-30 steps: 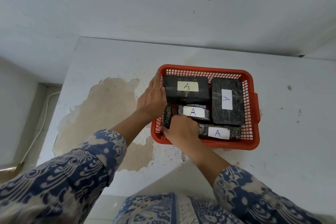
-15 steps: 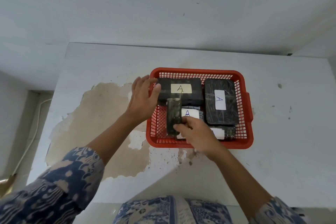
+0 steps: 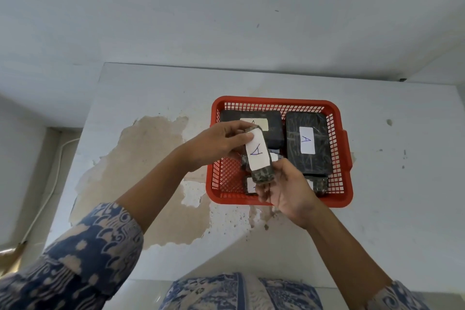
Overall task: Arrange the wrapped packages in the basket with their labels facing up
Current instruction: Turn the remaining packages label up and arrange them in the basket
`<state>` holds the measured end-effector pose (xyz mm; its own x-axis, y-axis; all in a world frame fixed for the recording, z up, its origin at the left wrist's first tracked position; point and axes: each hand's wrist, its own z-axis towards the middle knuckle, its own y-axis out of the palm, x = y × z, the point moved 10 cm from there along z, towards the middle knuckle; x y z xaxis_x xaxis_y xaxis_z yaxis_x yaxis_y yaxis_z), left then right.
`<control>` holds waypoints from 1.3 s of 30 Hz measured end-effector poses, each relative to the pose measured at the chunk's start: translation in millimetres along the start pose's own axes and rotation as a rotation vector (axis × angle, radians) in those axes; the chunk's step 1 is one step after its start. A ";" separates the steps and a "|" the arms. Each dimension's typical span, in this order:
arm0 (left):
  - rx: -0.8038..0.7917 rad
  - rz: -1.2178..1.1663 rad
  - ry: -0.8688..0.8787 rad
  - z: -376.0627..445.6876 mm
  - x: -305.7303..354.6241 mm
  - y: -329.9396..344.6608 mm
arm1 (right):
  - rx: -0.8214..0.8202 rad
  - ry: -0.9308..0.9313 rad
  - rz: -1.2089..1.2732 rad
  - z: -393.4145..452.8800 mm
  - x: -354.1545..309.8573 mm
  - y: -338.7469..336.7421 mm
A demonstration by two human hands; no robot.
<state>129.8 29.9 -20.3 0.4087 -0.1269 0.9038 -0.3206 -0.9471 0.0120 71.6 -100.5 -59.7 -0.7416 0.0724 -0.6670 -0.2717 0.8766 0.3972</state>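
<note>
A red mesh basket [image 3: 279,101] sits on the white table. Above its left half I hold a small dark wrapped package [image 3: 259,156] with a white label marked "A" facing me. My left hand [image 3: 216,145] pinches its far end and my right hand [image 3: 286,189] grips its near end. In the basket lie a large dark package [image 3: 308,142] at the right with its "A" label up, and another [image 3: 274,128] at the back, partly hidden by my left hand. Two smaller packages [image 3: 320,185] at the front are mostly hidden behind my right hand.
The white table [image 3: 402,196] has a large patch of peeled, brownish surface [image 3: 151,171] left of the basket. A white wall rises behind the table. A white cable [image 3: 50,189] runs down the floor at the left.
Both hands have lifted the small package out of the basket's left side and turned it so its label faces up. The left hand moved from the basket rim onto the package.
</note>
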 end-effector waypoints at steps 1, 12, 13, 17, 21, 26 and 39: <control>0.020 -0.002 0.000 -0.8 -0.3 -3.4 | 0.022 0.000 -0.055 0.4 -0.2 -2.4; -0.043 0.161 -0.002 0.5 0.4 -1.6 | 0.109 -0.233 -0.535 9.0 -60.8 -4.6; -0.029 0.149 0.001 1.2 0.6 -4.0 | 0.105 -0.233 -0.519 11.4 -62.8 -4.2; 0.026 0.193 0.021 1.7 -4.9 -19.1 | 0.104 -0.256 -0.483 23.8 -68.7 -5.3; 0.505 0.571 0.111 8.2 -8.5 -65.1 | 0.213 -0.281 -0.641 39.9 -65.3 -10.5; 0.565 0.756 0.012 28.2 -47.4 -61.2 | 0.284 -0.320 -0.944 63.0 -45.4 2.6; 0.601 0.736 0.096 26.7 -59.1 -50.7 | 0.432 -0.396 -1.396 82.8 -11.1 25.1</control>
<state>144.7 77.6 -85.8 0.1993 -0.7520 0.6283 0.0337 -0.6355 -0.7713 123.7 -39.9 -94.5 0.1784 -0.8526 -0.4912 -0.3491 0.4119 -0.8417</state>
